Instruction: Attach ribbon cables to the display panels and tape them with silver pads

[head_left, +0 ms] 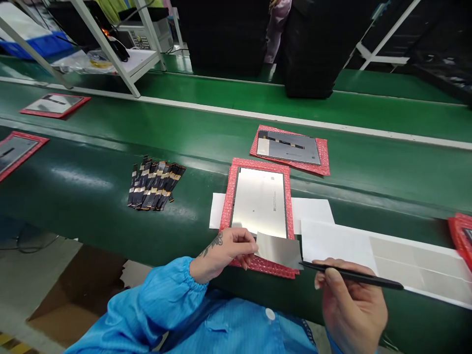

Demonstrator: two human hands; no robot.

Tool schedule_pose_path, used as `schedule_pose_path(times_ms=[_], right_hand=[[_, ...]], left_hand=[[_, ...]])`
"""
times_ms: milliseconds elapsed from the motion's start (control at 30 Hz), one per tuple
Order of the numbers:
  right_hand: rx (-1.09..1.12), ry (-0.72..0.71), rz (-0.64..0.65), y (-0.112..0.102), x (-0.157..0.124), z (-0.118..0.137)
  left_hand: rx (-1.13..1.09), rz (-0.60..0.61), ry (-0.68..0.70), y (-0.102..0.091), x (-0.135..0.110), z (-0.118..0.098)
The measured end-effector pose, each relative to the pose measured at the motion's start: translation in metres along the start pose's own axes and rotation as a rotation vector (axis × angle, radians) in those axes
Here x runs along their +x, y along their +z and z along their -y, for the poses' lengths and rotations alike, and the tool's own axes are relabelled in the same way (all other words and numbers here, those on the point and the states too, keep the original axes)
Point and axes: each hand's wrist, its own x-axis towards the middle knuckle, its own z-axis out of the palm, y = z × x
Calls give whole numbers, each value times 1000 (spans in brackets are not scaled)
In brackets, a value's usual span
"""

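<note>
The left hand (pixel 230 248) is closed in a pinch on the left edge of a grey film sheet (pixel 279 250), which lies across the lower edge of a silver-backed display panel (pixel 259 201) on a red bubble-wrap pad (pixel 262 164). The right hand (pixel 350 307) grips black tweezers (pixel 354 275), their tips at the film's lower right corner. At 3 o'clock from the film, a white liner strip (pixel 413 263) carrying more grey sheets runs past the picture's right edge. White paper sheets (pixel 311 209) show beside the pad. At 9 o'clock from the panel, open green conveyor belt (pixel 92 179) separates it from a bundle of flat flex cables (pixel 155 184). At 1 o'clock, a second panel (pixel 288 147) sits on its own red pad, just above the first pad's top edge.
</note>
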Motion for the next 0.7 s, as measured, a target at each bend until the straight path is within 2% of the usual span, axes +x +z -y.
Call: schedule_pose_path(times_ms=[133, 333, 467, 700], right_hand=[[-65, 50, -59, -3, 0, -19], [-104, 213, -91, -10, -12, -55], [-118, 247, -118, -10, -18, -65], [-44, 277, -102, -6, -20, -63]], left_hand=[[179, -113, 129, 0, -5, 3], [715, -330, 333, 9, -11, 11], [919, -353, 349, 12, -10, 16], [1008, -367, 397, 10, -11, 19]])
